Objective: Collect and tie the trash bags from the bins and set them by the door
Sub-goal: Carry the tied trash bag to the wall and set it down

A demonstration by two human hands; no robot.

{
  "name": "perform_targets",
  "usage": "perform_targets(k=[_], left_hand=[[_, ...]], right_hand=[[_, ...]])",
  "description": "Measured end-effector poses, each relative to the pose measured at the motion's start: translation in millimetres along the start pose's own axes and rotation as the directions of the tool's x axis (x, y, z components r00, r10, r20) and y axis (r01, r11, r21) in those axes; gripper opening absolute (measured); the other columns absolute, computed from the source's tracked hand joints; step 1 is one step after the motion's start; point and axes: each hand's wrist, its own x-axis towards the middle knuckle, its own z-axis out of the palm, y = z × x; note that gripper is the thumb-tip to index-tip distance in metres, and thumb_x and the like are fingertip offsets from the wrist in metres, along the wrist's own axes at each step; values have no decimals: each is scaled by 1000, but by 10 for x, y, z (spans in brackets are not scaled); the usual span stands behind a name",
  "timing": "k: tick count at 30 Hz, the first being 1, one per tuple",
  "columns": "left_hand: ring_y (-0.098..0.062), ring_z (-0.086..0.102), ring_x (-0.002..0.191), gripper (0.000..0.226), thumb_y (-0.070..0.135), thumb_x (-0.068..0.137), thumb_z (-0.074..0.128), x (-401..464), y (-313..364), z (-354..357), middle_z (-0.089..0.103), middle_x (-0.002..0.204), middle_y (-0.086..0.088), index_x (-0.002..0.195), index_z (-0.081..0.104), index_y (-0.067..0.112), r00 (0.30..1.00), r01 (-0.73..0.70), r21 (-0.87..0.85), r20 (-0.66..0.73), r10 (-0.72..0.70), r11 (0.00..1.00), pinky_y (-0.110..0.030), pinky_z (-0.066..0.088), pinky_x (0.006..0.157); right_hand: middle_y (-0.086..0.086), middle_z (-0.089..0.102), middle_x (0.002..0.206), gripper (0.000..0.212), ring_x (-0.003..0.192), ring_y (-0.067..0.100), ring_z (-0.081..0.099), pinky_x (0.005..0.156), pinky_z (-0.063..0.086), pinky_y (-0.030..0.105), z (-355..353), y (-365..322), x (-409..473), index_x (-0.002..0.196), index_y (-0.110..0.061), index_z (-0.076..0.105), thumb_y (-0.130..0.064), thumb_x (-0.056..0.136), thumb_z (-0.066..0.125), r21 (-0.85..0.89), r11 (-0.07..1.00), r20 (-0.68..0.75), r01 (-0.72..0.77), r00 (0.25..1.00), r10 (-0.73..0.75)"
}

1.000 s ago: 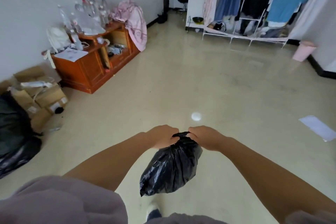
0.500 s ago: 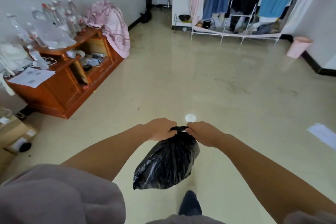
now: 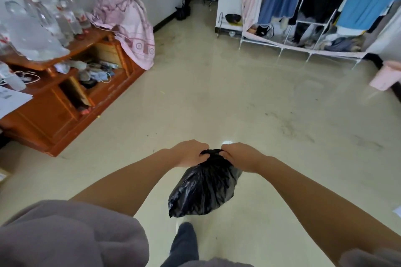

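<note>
head | glossy beige floor (image 3: 238, 104) | wooden cabinet (image 3: 54, 115) left | clothes rack (image 3: 303, 45) ahead

A small black trash bag (image 3: 204, 188), crinkled and glossy, hangs bulging above the floor, its neck gathered tight.

— What's different from a second ago?
— The person is further into the room: the wooden cabinet (image 3: 65, 97) sits nearer, the cardboard boxes are out of view.
— And the black trash bag (image 3: 204, 191)?
— Its neck is now a tight twist between the hands.
</note>
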Motion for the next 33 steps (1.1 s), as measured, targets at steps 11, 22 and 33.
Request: perform_targets(k=[11,22,33], left_hand=[[-23,46,71,22,27,97,40,2382,-1339,-1480,49,72,-1,80,42,14,998,-61,-17,-25,60,998,-31,33,63],[-25,48,76,19,27,97,39,4592,-2654,-2770,59,87,-13,85,47,14,1000,-15,47,-9,16,999,-35,37,67],[-25,50,79,19,28,97,39,6580,-4022,-4218,62,96,-15,84,43,16,995,103,1,-15,-103,995,-35,36,69]], right_hand=[[2,49,79,26,75,21,44,66,31,30,-1200,1232,2407,85,-14,41,-30,102,29,54,995,-18,-80,997,81],[-4,44,69,26,73,22,45,64,32,31,-2173,2446,4885,84,-15,40,-29,102,29,47,998,-17,-30,999,31],[4,47,82,26,77,22,43,68,32,32,-3419,3517,7438,85,-14,38,-31,102,28,-15,997,84,69,994,-68]])
